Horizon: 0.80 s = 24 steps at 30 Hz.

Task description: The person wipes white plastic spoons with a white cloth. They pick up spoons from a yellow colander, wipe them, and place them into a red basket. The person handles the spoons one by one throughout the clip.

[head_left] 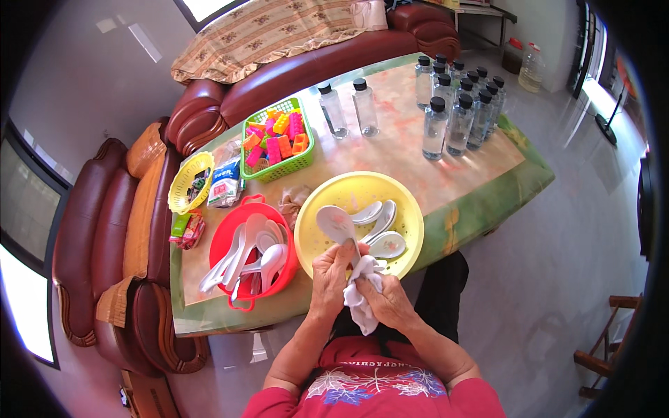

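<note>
A large white serving spoon (pixel 336 223) with a faint pattern in its bowl is gripped near its handle by my left hand (pixel 329 277). My right hand (pixel 385 301) is closed on a white cloth (pixel 363 306), pressed against the spoon's handle. Beneath and beyond the spoon sits a round yellow basin (pixel 408 202) with several white soup spoons (pixel 387 244) lying in it. To its left is a red colander (pixel 240 210) with side handles, heaped with white spoons and ladles (pixel 245 245). The lower end of the handle is hidden by my fingers and the cloth.
A green basket (pixel 279 167) of toy bricks stands behind the colander, near a yellow basket (pixel 182 184) and a blue-white packet (pixel 224 182). Several capped clear bottles (pixel 460 125) crowd the table's (pixel 481 188) far right; two bottles (pixel 364 108) stand apart. Red sofas (pixel 279 97) border it.
</note>
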Motion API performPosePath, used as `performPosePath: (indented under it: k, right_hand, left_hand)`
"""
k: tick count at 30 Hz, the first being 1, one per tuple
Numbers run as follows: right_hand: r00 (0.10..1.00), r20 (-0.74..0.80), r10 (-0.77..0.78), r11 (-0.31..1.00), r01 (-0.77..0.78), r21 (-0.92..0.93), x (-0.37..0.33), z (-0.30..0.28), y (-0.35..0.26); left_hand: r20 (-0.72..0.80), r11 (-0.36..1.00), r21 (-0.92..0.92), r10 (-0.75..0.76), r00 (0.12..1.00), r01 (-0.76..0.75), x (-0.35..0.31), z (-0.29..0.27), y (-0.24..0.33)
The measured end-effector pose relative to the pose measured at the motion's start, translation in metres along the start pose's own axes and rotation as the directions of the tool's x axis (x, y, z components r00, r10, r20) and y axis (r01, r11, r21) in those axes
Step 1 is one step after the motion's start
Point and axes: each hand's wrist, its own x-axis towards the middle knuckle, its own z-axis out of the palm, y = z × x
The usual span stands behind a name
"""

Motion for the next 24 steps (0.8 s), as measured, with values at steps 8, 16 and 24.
performPosePath:
  k: [8,16,24]
  right_hand:
    - [0.838,-0.332,-0.433,0.877,0.306,-0.371,0.011,-0.019,-0.006]
    - [0.614,0.058,-0.787,0.114,0.237,-0.965,0.051,-0.015,-0.025]
    - [0.782,0.287,-0.554,0.318,0.517,-0.795,0.031,-0.021,-0.019]
  left_hand:
    - [-0.049,0.997,-0.032,0.074,0.996,-0.076,0.004,-0.010,-0.005]
    - [0.037,0.962,-0.165,-0.214,0.976,0.217,-0.022,0.016,0.001]
    - [0.047,0.926,-0.276,-0.256,0.966,0.259,-0.015,-0.004,-0.023]
